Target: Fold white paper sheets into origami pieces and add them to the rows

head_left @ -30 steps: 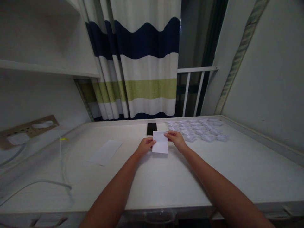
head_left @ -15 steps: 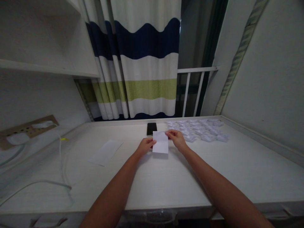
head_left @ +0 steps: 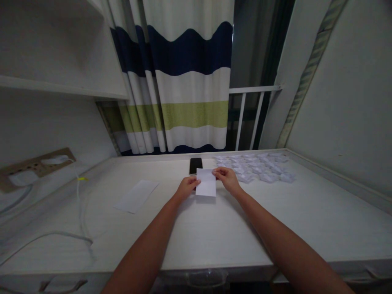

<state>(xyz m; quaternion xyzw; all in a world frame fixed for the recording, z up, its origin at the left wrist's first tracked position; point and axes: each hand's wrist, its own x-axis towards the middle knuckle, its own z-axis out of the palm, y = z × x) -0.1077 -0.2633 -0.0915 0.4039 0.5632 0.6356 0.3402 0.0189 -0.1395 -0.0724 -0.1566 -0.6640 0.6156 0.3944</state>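
A small white sheet of paper point(head_left: 206, 183) is held a little above the desk, between my two hands. My left hand point(head_left: 187, 187) pinches its left edge, thumb on the front face. At the upper right corner, the thumb and fingers of my right hand point(head_left: 227, 178) grip the same sheet. The fingers behind the paper are partly hidden. Just beyond the sheet lies a black phone point(head_left: 196, 165), its lower part covered by the paper.
Several folded white paper pieces point(head_left: 267, 178) lie in rows at the back right of the white desk point(head_left: 220, 241). More flat white paper point(head_left: 136, 197) lies to the left. A white cable point(head_left: 55, 233) runs along the left side, below a power strip point(head_left: 39, 167). A striped curtain point(head_left: 192, 90) hangs behind.
The sheet has shifted very slightly left and up, with both hands keeping their hold on it. Everything else stays in place.
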